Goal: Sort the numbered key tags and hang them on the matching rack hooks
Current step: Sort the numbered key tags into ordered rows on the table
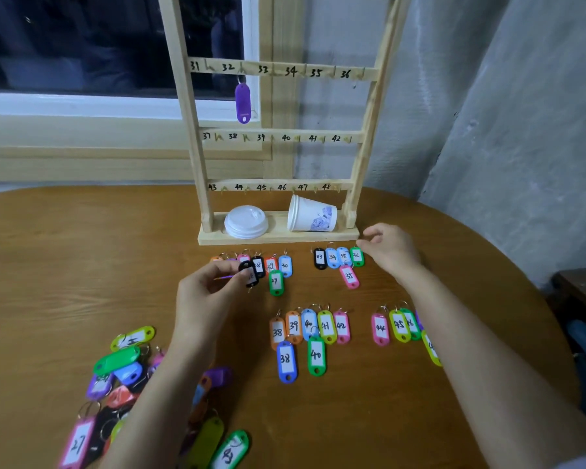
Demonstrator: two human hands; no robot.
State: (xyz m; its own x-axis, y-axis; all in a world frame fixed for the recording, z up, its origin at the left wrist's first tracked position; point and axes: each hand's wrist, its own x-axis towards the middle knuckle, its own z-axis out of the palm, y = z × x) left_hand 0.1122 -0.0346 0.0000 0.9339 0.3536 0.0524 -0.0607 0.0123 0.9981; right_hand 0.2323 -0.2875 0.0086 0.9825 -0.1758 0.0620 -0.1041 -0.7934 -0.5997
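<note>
- Left hand (207,296): its fingers (224,269) pinch a black tag (249,274), held just over the near end of the twenties row (285,265) on the counter (65,265). A purple sliver shows under these fingers; I cannot tell what it is.
- Right hand (391,252): the fingers (372,231) are loosely curled and hold nothing, with the tips just right of tag 36 (356,256).
- Step in hand, as I judge it: sorting. The black tag goes into its numeric place in a counter row.
- The tag's number is blurred. I would turn the label face up and read it before lowering.
- I would lay it flat, ring pointing away from the fingers, parallel to its neighbours and beside them, not across them.
- I would put a duplicate number in a second line nearer the fingers, as the green tag (276,282) lies.
- I would let go only once the tag lies flat, so the ring drags no neighbour.
- Left to do: the pile (122,370) beside the left forearm is unsorted. The rack (190,113) beyond the fingers shows one purple tag (242,103), hanging by 32.
</note>
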